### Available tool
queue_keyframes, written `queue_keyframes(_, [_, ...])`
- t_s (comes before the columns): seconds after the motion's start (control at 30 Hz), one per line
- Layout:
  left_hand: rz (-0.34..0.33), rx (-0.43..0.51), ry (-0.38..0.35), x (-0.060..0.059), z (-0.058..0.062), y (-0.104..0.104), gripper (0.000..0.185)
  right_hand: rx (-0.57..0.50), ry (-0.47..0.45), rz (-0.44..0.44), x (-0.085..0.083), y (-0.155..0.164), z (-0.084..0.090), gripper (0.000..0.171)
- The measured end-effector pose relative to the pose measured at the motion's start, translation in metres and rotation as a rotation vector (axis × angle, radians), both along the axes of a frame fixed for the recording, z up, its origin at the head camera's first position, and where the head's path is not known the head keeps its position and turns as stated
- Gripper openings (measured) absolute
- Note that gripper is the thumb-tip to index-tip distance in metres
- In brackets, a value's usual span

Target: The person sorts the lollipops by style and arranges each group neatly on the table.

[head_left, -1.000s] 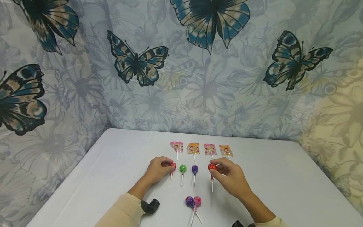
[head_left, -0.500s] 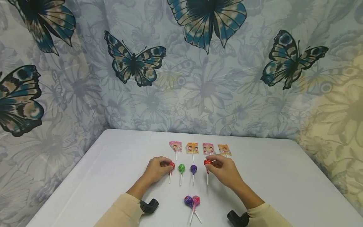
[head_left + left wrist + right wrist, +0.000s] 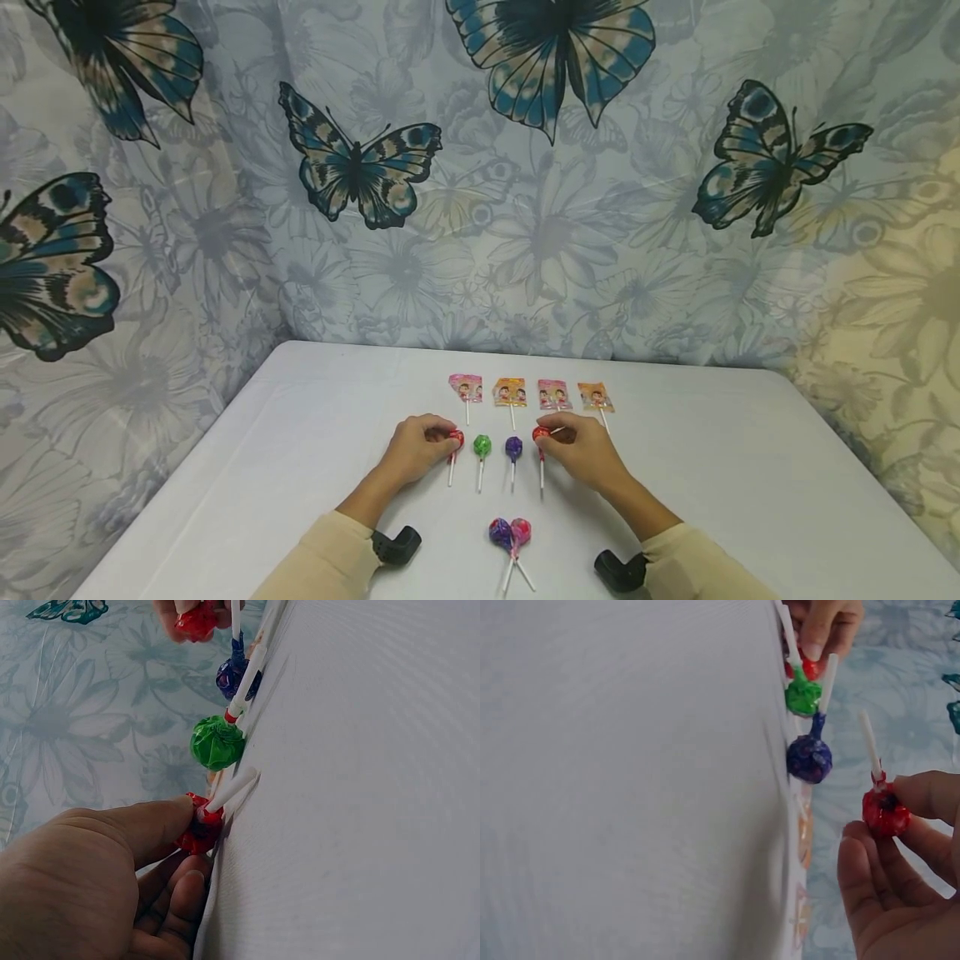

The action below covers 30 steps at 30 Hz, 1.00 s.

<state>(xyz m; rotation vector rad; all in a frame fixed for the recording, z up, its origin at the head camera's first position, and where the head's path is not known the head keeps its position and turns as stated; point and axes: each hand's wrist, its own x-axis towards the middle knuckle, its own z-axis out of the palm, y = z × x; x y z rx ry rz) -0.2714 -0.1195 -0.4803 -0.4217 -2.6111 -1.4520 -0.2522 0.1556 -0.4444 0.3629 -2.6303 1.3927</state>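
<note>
My left hand [image 3: 414,448] pinches the wrapped head of a red lollipop [image 3: 196,834] between thumb and fingers, at the left end of a row on the white table. To its right lie a green lollipop [image 3: 482,446] and a purple lollipop [image 3: 513,448], sticks pointing toward me. At the row's right end, my right hand [image 3: 585,454] grips a second red lollipop [image 3: 886,815] by its head. The right wrist view shows that one held off the tabletop, its stick free. Neither hand touches the green or purple one.
Behind the row lie several flat-wrapped lollipops, among them a pink one [image 3: 467,388] and an orange one [image 3: 596,397]. Nearer me, a purple-and-red lollipop [image 3: 500,533] and a pink one [image 3: 521,532] lie with crossed sticks. A butterfly-print cloth [image 3: 525,250] hangs behind the table [image 3: 750,467].
My right hand has moved left with its red lollipop, closer to the purple one. My left hand has kept its place and its hold.
</note>
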Motion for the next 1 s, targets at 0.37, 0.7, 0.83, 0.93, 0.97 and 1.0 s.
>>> queue_keyframes(0.37, [-0.007, 0.023, 0.004, 0.001, -0.001, 0.000, 0.019, 0.038, -0.040, -0.002, -0.004, -0.002, -0.012, 0.019])
queue_keyframes(0.7, [-0.008, 0.025, 0.004, 0.002, 0.002, 0.001, 0.018, 0.111, -0.067, -0.033, -0.006, -0.002, -0.018, 0.018])
queue_keyframes(0.83, [-0.007, 0.024, -0.002, 0.002, 0.001, 0.000, 0.018, 0.140, -0.059, -0.031, -0.006, -0.002, -0.019, 0.018])
queue_keyframes(0.93, [-0.007, 0.026, -0.004, 0.002, 0.000, 0.000, 0.019, 0.154, -0.062, -0.034, -0.006, -0.002, -0.021, 0.017])
queue_keyframes(0.97, [-0.006, 0.027, -0.004, 0.002, 0.000, 0.000, 0.019, 0.155, -0.063, -0.035, -0.006, -0.002, -0.021, 0.017])
queue_keyframes(1.0, [-0.004, 0.028, -0.003, 0.002, -0.001, 0.000, 0.018, 0.157, -0.062, -0.036, -0.006, -0.002, -0.022, 0.017])
